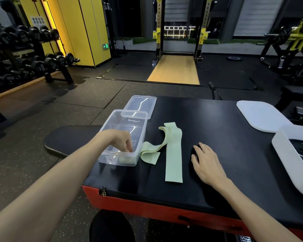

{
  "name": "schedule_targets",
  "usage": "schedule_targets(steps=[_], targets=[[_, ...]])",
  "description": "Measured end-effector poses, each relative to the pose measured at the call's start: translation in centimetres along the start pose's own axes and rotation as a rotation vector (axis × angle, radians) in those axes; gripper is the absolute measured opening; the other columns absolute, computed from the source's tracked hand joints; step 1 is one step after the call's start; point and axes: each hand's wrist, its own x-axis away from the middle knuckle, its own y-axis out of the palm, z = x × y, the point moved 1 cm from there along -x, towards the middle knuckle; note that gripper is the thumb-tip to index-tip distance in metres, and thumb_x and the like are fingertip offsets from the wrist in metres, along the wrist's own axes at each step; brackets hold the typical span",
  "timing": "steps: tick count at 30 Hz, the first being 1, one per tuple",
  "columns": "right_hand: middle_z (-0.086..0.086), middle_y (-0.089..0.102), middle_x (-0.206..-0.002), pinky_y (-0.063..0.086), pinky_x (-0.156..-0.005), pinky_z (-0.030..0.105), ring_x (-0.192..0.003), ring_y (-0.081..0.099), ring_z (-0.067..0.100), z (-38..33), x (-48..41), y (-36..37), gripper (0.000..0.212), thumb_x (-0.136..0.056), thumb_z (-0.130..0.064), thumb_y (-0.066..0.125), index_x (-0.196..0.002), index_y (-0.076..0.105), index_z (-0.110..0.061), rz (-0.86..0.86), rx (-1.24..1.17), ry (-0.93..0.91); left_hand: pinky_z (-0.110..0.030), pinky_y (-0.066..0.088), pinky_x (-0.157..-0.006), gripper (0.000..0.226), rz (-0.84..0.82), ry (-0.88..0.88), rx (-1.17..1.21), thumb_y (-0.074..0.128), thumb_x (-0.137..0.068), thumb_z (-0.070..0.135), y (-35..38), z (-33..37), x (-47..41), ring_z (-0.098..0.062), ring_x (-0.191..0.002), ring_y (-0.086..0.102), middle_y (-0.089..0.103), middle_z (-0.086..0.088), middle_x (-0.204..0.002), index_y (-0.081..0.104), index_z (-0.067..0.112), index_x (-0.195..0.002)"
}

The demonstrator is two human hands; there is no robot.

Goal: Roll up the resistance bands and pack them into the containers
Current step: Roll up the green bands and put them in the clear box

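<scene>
Lying loose on the black bench [217,128], the pale green resistance bands [173,154] are waiting unrolled just right of the clear container [126,123]. One flat strip is running its long axis from the person's edge straight toward the far side. Another is arching from that strip's far end down to a folded loop just beside the container's wall. A rolled band [126,160] appears to be sitting in the container's near corner, presumably tucked there to leave room for more. The left hand [120,138] is dipping into that corner with fingers curled downward; whether it is gripping the roll or letting go I cannot tell. The right hand [206,161] is resting flat and relaxed on the bench beside the strip, holding nothing, likely placed to take it up. The clear lid [141,105] is lying behind the container, and a white container [287,158] and white lid [259,116] are sitting far right.
</scene>
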Motion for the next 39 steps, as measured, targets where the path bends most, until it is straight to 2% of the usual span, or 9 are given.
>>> schedule_targets(steps=[5,9,14,21,23,26,29,33,39], targets=[[0.013,0.033,-0.151,0.019,-0.116,0.035,-0.142,0.023,0.025,0.0,0.0,0.1,0.045,-0.100,-0.027,0.037,-0.141,0.042,-0.009,0.004,-0.006,-0.002,-0.022,0.041,-0.079,0.021,-0.025,-0.015,0.017,0.059,-0.086,0.010,0.3,-0.6,-0.4,-0.018,-0.084,0.057,0.060,0.012,-0.072,0.066,0.024,-0.071],[0.013,0.033,-0.151,0.019,-0.116,0.036,-0.142,0.023,0.025,0.1,0.0,0.1,0.045,-0.100,-0.028,0.037,-0.141,0.042,-0.009,0.007,-0.008,-0.002,-0.037,0.047,-0.090,0.015,0.003,0.021,0.044,0.058,-0.087,0.008,0.5,-0.7,0.1,-0.030,-0.092,0.057,0.065,-0.005,-0.085,0.064,0.012,-0.074],[0.013,0.032,-0.152,0.018,-0.116,0.035,-0.143,0.023,0.025,0.0,0.0,0.0,0.045,-0.100,-0.028,0.037,-0.142,0.041,-0.009,0.011,-0.014,-0.001,-0.026,0.047,-0.092,0.016,-0.062,0.024,0.171,0.065,-0.085,0.018,0.4,-1.2,0.1,-0.010,-0.103,0.061,0.069,0.012,-0.101,0.070,0.033,-0.085],[0.012,0.031,-0.153,0.017,-0.117,0.034,-0.143,0.021,0.024,0.2,-0.1,0.2,0.046,-0.100,-0.029,0.036,-0.142,0.040,-0.010,0.005,-0.017,0.001,-0.019,0.047,-0.070,0.015,-0.087,0.051,0.282,0.064,-0.083,0.017,-0.2,-0.8,0.1,-0.004,-0.083,0.060,0.067,0.014,-0.087,0.072,0.029,-0.085],[0.011,0.030,-0.153,0.017,-0.117,0.034,-0.143,0.020,0.024,0.3,-0.1,0.3,0.046,-0.100,-0.029,0.035,-0.142,0.040,-0.011,0.006,-0.018,0.003,-0.020,0.046,-0.079,0.015,0.019,0.050,0.298,0.067,-0.084,0.022,-0.7,-0.8,-0.1,-0.008,-0.093,0.063,0.071,0.006,-0.099,0.072,0.026,-0.098],[0.011,0.028,-0.154,0.015,-0.117,0.033,-0.144,0.019,0.024,0.2,0.0,0.2,0.047,-0.100,-0.030,0.034,-0.143,0.038,-0.012,0.003,-0.019,0.008,-0.026,0.048,-0.088,0.018,0.450,0.070,0.351,0.068,-0.085,0.025,-2.3,0.3,-0.3,-0.010,-0.096,0.063,0.070,0.006,-0.097,0.072,0.020,-0.102],[0.011,0.029,-0.153,0.015,-0.117,0.034,-0.144,0.019,0.023,0.1,0.0,0.1,0.046,-0.100,-0.029,0.035,-0.142,0.039,-0.011,0.011,-0.024,0.000,-0.018,0.049,-0.076,0.011,0.769,0.201,0.387,0.066,-0.086,0.023,-2.8,4.5,0.7,-0.008,-0.085,0.064,0.068,0.010,-0.087,0.071,0.022,-0.095],[0.011,0.030,-0.153,0.016,-0.116,0.034,-0.143,0.020,0.024,0.0,0.2,-0.2,0.044,-0.100,-0.028,0.036,-0.140,0.041,-0.011,0.008,-0.032,-0.001,-0.022,0.052,-0.079,0.013,0.626,0.375,0.327,0.065,-0.084,0.017,0.1,10.2,0.7,-0.010,-0.078,0.065,0.069,0.007,-0.084,0.073,0.016,-0.095],[0.011,0.035,-0.150,0.022,-0.114,0.034,-0.141,0.023,0.024,0.0,0.6,-0.6,0.040,-0.100,-0.022,0.040,-0.137,0.046,-0.009,-0.010,-0.106,-0.035,-0.030,0.047,-0.085,0.020,0.600,0.135,0.160,0.058,-0.086,0.017,4.7,11.0,-3.4,-0.021,-0.100,0.055,0.063,-0.003,-0.103,0.067,0.015,-0.103]])
